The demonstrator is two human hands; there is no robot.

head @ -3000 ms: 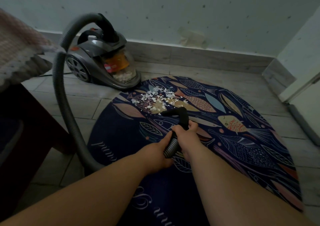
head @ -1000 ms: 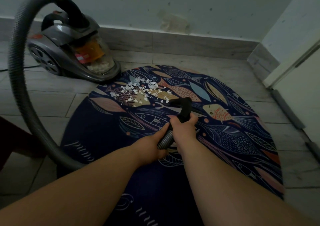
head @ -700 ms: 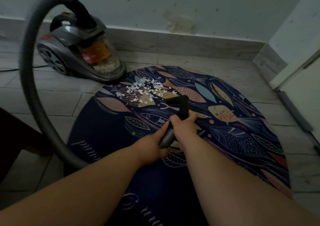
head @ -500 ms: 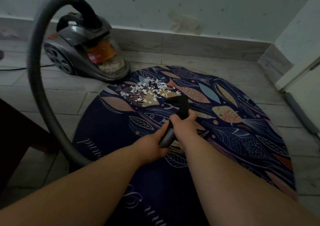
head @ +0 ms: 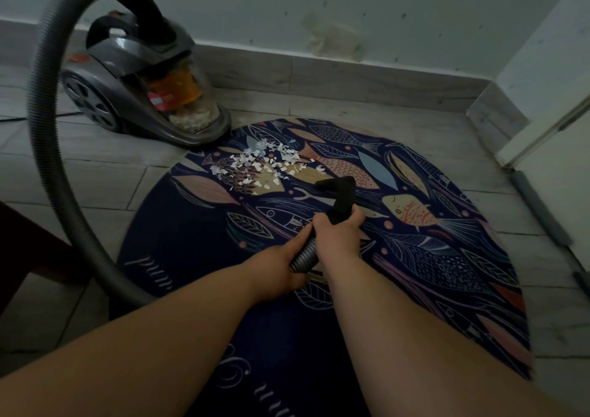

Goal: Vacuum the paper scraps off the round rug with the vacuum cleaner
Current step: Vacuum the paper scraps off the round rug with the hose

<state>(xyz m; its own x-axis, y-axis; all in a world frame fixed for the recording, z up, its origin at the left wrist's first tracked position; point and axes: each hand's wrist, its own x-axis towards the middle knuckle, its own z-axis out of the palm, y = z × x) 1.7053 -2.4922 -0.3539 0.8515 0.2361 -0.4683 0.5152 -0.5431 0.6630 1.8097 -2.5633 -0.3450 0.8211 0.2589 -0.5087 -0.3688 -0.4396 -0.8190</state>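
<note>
Lowest in the frame, both forearms reach up toward the middle. The left hand [head: 277, 270] grips the ribbed grey hose [head: 302, 257] from below, fingers curled round it. Just above, the right hand [head: 336, 238] is wrapped tightly round the black nozzle [head: 342, 195] where it joins the hose. Neither grip has shifted over the last seconds.

The nozzle's bent tip points left, low over the round rug [head: 191, 241] at centre frame, just beside the lower right edge of the paper scraps [head: 265, 164]. It sat at about this spot three seconds ago, and the white heap looks much the same size. Only the viewpoint has swung a little. Judging from that, the clean-up has barely bitten into the pile, and the tip probably needs to travel left and up across the heap.

Beyond, at upper left, the vacuum cleaner [head: 143, 88] stands on the tiled floor [head: 95, 174] against the wall, white bits visible in its clear bin.
</note>
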